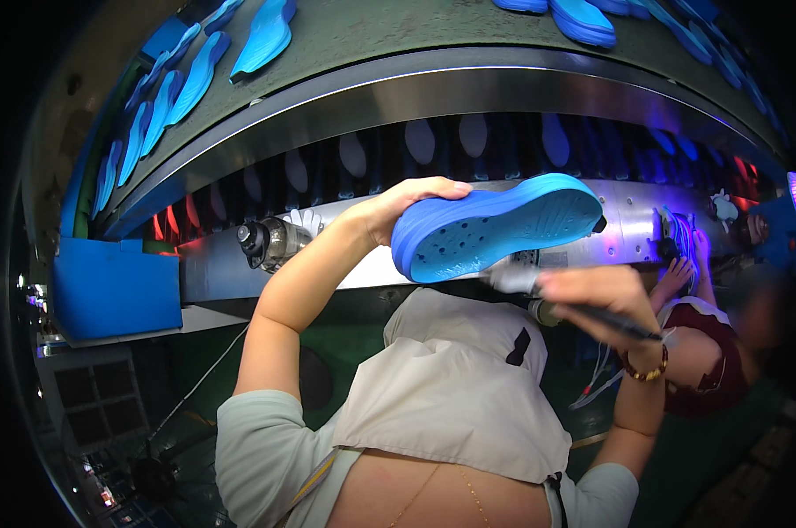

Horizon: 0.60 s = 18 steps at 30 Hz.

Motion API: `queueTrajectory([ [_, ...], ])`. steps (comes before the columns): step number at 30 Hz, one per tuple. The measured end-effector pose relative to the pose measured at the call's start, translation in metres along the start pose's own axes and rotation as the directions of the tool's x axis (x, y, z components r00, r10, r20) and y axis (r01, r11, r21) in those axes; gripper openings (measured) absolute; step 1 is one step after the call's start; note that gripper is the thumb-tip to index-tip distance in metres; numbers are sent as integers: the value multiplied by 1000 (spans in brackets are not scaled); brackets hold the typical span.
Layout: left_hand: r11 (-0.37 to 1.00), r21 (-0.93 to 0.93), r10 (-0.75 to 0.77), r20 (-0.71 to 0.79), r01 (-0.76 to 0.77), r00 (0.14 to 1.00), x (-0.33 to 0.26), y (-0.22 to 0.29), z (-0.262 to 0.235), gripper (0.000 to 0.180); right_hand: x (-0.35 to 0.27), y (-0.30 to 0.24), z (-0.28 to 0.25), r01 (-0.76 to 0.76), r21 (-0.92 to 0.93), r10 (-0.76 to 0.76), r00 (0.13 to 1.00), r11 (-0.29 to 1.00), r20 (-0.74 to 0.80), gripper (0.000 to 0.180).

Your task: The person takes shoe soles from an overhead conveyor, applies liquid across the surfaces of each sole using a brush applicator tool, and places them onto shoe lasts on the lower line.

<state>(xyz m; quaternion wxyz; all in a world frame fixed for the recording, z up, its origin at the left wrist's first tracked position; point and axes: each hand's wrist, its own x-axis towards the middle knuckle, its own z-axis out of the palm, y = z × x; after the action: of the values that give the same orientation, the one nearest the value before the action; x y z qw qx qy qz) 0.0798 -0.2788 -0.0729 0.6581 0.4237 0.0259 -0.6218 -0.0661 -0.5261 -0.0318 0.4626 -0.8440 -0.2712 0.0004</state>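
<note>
Tilted up in front of me is a two-tone blue shoe sole (503,220), its lighter, hollowed face with small round holes toward me. My left hand (407,204) is closed around its left end, thumb or finger along the upper edge. Glossy wet streaks show on that face near the lower left. My right hand (605,297), smeared by motion, grips what looks like a brush (514,280) with a dark handle and a pale grey head. The brush head is right by the sole's lower edge; whether it touches cannot be made out.
Beyond the metal ledge (345,211) runs a green conveyor belt (389,40) carrying several blue soles (266,40). A clear bottle with a black lid (255,242) stands on the ledge at left, near a blue box (116,290). A co-worker's hands (677,277) are close on the right.
</note>
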Motion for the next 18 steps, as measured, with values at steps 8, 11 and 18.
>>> queueTrajectory([
  [8, 987, -114, 102, -63, -109, 993, -18, 11, 5, 56, -4, -5, 2, 68, -33, -70, 995, 997, -74, 27],
  [11, 897, 6, 441, -24, -441, 897, 7, -13, 5, 74, 5, -11, 4, 109, 131, -72, 963, 985, -260, 27],
  [18, 796, -502, 434, 86, -337, 897, 76, -68, 9, 98, 13, 54, 43, -304, 473, 498, 787, 827, -365, 17],
])
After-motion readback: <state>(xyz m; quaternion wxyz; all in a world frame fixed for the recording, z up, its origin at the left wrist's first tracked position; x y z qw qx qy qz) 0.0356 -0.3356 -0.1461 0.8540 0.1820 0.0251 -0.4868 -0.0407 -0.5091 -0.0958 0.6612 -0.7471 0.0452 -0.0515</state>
